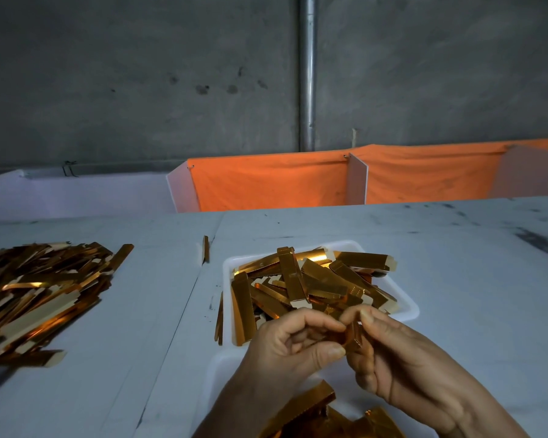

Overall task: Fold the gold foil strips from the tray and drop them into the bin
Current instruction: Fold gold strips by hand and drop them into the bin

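Head view: left hand [290,346] and right hand [393,352] meet fingertip to fingertip just in front of the white tray [405,306], both pinching one small gold foil strip [353,335] between thumbs and forefingers. The strip is mostly covered by the fingers; its fold state cannot be made out. The tray behind the hands holds a loose heap of foil strips [310,279], some overhanging its rim. Below the wrists a white bin [217,374] holds more gold pieces [310,403]; it is cut off by the bottom edge of the frame and partly hidden by the forearms. A larger pile of strips [41,295] lies on the worktop [472,295] well to the left, running off the left edge. A single strip [205,248] lies apart near the seam. Open worktop surface extends right of the tray; orange cloth dividers [266,184] stand along the far edge.
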`<action>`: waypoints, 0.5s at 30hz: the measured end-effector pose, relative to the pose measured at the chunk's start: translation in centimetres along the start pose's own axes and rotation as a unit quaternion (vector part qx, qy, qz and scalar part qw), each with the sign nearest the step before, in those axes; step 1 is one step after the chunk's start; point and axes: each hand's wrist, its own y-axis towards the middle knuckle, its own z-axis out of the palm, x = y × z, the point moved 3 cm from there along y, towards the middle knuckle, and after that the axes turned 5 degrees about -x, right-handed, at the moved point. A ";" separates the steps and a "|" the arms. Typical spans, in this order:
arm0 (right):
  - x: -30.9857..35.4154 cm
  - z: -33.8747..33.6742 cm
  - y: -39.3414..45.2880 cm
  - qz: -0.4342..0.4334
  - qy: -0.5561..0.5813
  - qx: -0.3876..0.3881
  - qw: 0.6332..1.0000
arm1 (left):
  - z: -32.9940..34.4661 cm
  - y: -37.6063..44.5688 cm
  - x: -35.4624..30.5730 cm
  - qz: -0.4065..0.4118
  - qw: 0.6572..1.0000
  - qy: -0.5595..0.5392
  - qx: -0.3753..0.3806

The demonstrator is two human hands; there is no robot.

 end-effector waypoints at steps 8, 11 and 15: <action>0.7 -0.5 0.0 -0.032 -0.183 -0.090 0.978 | 0.3 -0.3 -0.5 0.073 0.966 0.248 -0.027; 0.7 -0.9 0.2 -0.041 -0.216 -0.098 0.971 | 0.3 -0.3 -0.7 0.102 0.960 0.258 -0.024; 0.7 -1.0 0.2 -0.033 -0.228 -0.089 0.969 | 0.4 -0.4 -0.9 0.139 0.952 0.273 -0.023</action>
